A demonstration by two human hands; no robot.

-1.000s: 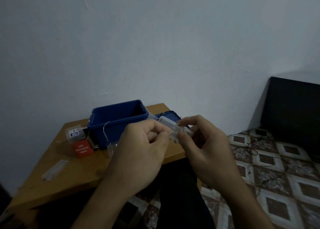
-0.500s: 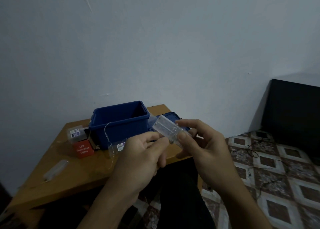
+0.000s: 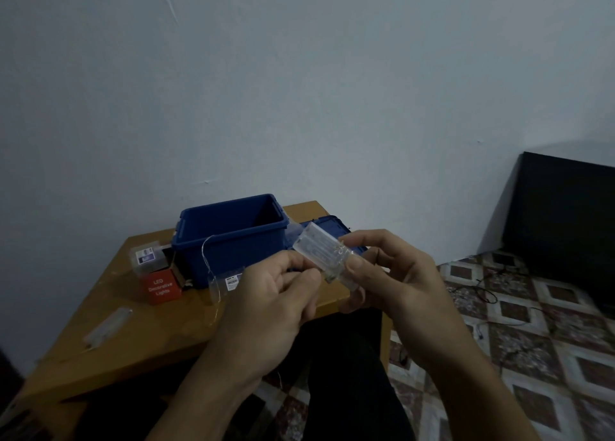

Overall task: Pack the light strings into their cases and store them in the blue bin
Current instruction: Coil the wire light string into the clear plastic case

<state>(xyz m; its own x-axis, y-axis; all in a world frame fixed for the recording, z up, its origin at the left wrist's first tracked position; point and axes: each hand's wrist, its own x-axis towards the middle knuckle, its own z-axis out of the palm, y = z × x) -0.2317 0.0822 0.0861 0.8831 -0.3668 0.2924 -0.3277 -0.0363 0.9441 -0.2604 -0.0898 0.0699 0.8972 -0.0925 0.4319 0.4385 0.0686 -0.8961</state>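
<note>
My right hand (image 3: 387,274) grips a clear plastic battery pack (image 3: 319,250) of a light string, thumb on top, in front of the blue bin (image 3: 229,237). My left hand (image 3: 273,294) pinches the thin wire (image 3: 208,257) at the pack's near end; the wire loops away to the left over the table. The bin stands open on the wooden table (image 3: 159,334). A red "LED Decorative Lights" case (image 3: 159,287) sits left of the bin with a clear case (image 3: 146,257) behind it. A small clear bag (image 3: 226,282) leans on the bin's front.
The bin's blue lid (image 3: 329,225) lies behind my hands. Another clear battery pack (image 3: 106,327) lies on the table's left part. Dark wires (image 3: 492,294) trail on the patterned floor at the right. A black cabinet (image 3: 562,221) stands by the wall.
The battery pack came clear of my fingers and now tilts up toward the bin. My left hand dropped a little and shifted its pinch to the pack's near end.
</note>
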